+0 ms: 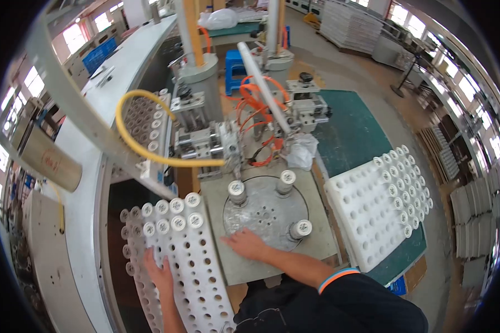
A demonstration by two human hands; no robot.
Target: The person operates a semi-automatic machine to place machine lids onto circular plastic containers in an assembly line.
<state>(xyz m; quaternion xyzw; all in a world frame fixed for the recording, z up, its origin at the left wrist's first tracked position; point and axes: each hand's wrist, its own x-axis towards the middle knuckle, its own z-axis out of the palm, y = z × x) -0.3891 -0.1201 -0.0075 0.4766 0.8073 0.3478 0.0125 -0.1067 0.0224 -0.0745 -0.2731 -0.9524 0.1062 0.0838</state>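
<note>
My left hand (160,273) is over the white perforated tray (197,280) on the left, its fingers apart and holding nothing I can see. Several round white-topped pieces (177,223) stand in that tray's far rows, just beyond my fingertips. My right hand (246,245) reaches across the front left of the round metal turntable (264,213), fingers stretched out and apart, with no piece visible in them. Three posts with white-topped pieces, such as the near right one (301,228), stand on the turntable; whatever lies beneath my right palm is hidden.
Behind the turntable is a machine with metal clamps (203,147), orange hoses and a yellow hose (129,144). A second white tray (361,213), partly filled with pieces, lies on a green surface (350,130) to the right. A clear plastic bag (301,151) sits beside the machine.
</note>
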